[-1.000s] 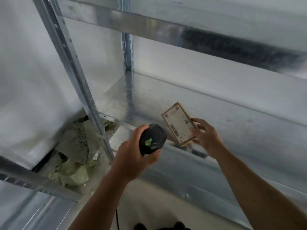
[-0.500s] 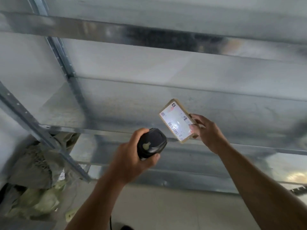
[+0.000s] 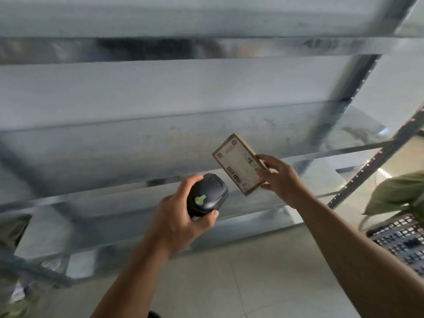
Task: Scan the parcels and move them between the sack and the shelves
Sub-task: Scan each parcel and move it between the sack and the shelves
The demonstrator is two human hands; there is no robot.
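While the left hand [image 3: 181,226] wraps its fingers round the green-lit scanner [image 3: 207,196], the right hand [image 3: 283,182] pinches the parcel [image 3: 238,165] just beyond them, seemingly mid-scan, shelving not yet done.

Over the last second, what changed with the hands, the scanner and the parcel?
The camera swung right along the shelves, bringing the right upright, a green sack and a black crate into view. No grip changed: the left hand still grips the scanner, and the right hand still holds the parcel, label facing the scanner.
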